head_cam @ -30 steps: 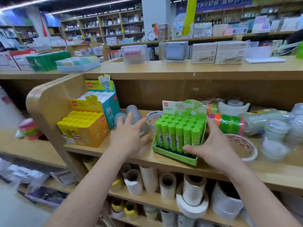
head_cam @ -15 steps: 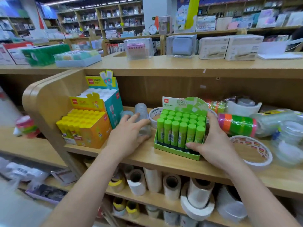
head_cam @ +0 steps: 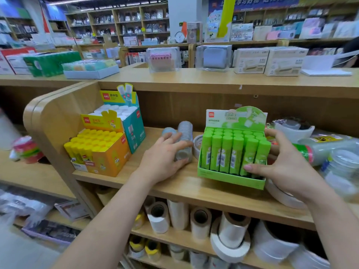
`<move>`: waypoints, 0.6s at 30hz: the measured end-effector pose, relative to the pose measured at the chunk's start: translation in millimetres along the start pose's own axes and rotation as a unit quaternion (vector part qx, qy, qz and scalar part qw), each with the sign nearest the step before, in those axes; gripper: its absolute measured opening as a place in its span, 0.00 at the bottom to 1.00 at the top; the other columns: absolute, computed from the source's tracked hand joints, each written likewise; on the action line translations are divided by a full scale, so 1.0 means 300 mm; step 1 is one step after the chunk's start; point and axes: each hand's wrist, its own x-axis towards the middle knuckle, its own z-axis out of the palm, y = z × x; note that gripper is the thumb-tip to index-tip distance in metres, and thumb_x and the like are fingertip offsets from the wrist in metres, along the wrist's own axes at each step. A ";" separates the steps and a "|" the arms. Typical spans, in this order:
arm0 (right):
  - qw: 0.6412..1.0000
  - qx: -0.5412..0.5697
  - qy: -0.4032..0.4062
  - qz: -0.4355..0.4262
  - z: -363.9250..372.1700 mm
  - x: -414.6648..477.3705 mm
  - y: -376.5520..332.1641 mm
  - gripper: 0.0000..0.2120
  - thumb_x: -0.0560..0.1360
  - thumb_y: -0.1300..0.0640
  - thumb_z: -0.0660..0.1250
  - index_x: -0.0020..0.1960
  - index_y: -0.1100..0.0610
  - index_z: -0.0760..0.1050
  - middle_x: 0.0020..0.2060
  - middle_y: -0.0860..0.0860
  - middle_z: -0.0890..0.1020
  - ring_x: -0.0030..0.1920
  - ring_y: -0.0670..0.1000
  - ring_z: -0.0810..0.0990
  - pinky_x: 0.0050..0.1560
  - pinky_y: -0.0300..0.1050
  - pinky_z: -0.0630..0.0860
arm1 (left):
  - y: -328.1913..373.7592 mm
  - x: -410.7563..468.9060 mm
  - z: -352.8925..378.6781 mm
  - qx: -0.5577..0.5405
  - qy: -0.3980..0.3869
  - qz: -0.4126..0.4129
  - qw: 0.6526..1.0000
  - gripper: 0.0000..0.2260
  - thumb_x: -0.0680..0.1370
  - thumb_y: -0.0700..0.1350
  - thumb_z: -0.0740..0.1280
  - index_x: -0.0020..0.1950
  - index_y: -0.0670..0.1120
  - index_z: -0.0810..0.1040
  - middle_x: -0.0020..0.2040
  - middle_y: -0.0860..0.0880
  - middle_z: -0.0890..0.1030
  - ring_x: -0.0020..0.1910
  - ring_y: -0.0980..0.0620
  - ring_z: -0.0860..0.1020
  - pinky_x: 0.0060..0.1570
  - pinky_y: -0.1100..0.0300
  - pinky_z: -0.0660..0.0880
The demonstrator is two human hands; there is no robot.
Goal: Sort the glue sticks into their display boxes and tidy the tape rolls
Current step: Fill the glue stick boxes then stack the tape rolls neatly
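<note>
Since the earlier frame, the left hand (head_cam: 163, 162) has been closed on the stack of clear tape rolls (head_cam: 184, 136), which before was only being reached for, and the right hand (head_cam: 285, 167) has been shifted further round the right side of the green display box (head_cam: 231, 178). The stack is lying on its side at the centre of the frame, on the wooden shelf (head_cam: 174, 185). The left fingers are curled over its top and the thumb is tucked under its near end. The green display box is seen right of centre, filled with upright green glue sticks (head_cam: 226, 150). It is held by the right hand, with the thumb laid across the front row of sticks and the other fingers wrapped round the box's right wall. Whether the box is lifted off the shelf cannot be told. A white tape roll (head_cam: 197, 144) is wedged between the stack and the green box, touching both. A larger white tape roll (head_cam: 281, 195) is partly covered by the right hand and by the box's near right corner. At centre left, an orange box of yellow glue sticks (head_cam: 108, 160) is set just in front of a teal box of white-capped glue sticks (head_cam: 134, 129). Paper-wrapped rolls (head_cam: 159, 216) are stored on the shelf below.
</note>
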 end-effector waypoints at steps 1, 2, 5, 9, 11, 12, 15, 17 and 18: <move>1.000 0.024 0.004 0.007 -0.002 0.004 0.006 0.41 0.61 0.67 0.79 0.64 0.42 0.64 0.51 0.48 0.81 0.46 0.40 0.83 0.44 0.38 0.77 | 0.004 0.003 0.004 -0.010 0.004 0.002 1.000 0.22 0.76 0.59 0.64 0.69 0.69 0.63 0.77 0.60 0.58 0.76 0.53 0.52 0.65 0.45 0.69; 0.999 0.047 0.009 0.014 -0.003 0.007 0.010 0.41 0.61 0.68 0.78 0.64 0.43 0.64 0.51 0.49 0.81 0.45 0.40 0.83 0.43 0.37 0.78 | 0.005 0.004 0.008 -0.022 0.010 0.002 1.000 0.23 0.76 0.59 0.65 0.69 0.68 0.63 0.77 0.59 0.58 0.76 0.53 0.53 0.66 0.45 0.68; 0.992 0.118 0.032 0.025 -0.004 0.007 0.019 0.43 0.56 0.66 0.77 0.66 0.47 0.64 0.52 0.53 0.81 0.44 0.43 0.84 0.41 0.38 0.81 | -0.009 -0.002 0.025 -0.073 0.034 0.010 0.997 0.26 0.74 0.54 0.69 0.71 0.64 0.66 0.75 0.58 0.63 0.76 0.53 0.55 0.70 0.48 0.64; 0.983 0.180 0.038 0.021 0.013 0.010 -0.003 0.46 0.54 0.64 0.75 0.70 0.51 0.64 0.50 0.54 0.82 0.49 0.51 0.83 0.42 0.41 0.82 | -0.022 -0.030 0.005 -0.291 0.072 0.000 0.954 0.28 0.70 0.46 0.69 0.69 0.58 0.71 0.68 0.57 0.72 0.70 0.60 0.66 0.68 0.61 0.64; 0.977 0.211 0.030 0.018 0.047 0.013 -0.024 0.43 0.54 0.66 0.74 0.67 0.50 0.67 0.42 0.50 0.85 0.45 0.49 0.84 0.40 0.41 0.82 | -0.029 -0.038 -0.019 -0.366 0.112 -0.016 0.924 0.26 0.69 0.44 0.68 0.67 0.54 0.73 0.64 0.58 0.75 0.64 0.65 0.71 0.64 0.66 0.67; 0.975 0.222 0.026 0.016 0.068 0.015 -0.031 0.41 0.54 0.66 0.74 0.65 0.50 0.67 0.38 0.47 0.86 0.42 0.48 0.85 0.40 0.42 0.82 | -0.034 -0.042 -0.029 -0.375 0.134 -0.032 0.917 0.24 0.71 0.41 0.68 0.67 0.52 0.74 0.63 0.58 0.76 0.63 0.65 0.72 0.64 0.66 0.68; 0.963 0.268 0.005 0.021 0.141 0.028 -0.054 0.40 0.55 0.67 0.74 0.66 0.53 0.68 0.38 0.48 0.86 0.41 0.49 0.85 0.36 0.43 0.81 | -0.063 -0.064 -0.025 -0.273 0.146 -0.061 0.949 0.21 0.73 0.42 0.68 0.66 0.50 0.76 0.62 0.55 0.77 0.62 0.61 0.72 0.64 0.62 0.69; 0.951 0.306 -0.010 0.029 0.193 0.042 -0.072 0.40 0.56 0.68 0.73 0.67 0.57 0.68 0.40 0.50 0.86 0.41 0.51 0.85 0.35 0.45 0.81 | -0.070 -0.086 0.005 -0.182 0.089 -0.039 0.979 0.23 0.73 0.49 0.69 0.67 0.52 0.74 0.67 0.53 0.74 0.65 0.54 0.72 0.65 0.57 0.68; 0.948 0.317 -0.015 0.031 0.218 0.049 -0.086 0.39 0.56 0.67 0.74 0.67 0.58 0.68 0.40 0.51 0.86 0.42 0.52 0.85 0.35 0.46 0.82 | -0.067 -0.102 0.020 -0.157 0.074 -0.043 0.984 0.24 0.72 0.51 0.70 0.68 0.53 0.74 0.69 0.53 0.71 0.66 0.52 0.71 0.65 0.55 0.69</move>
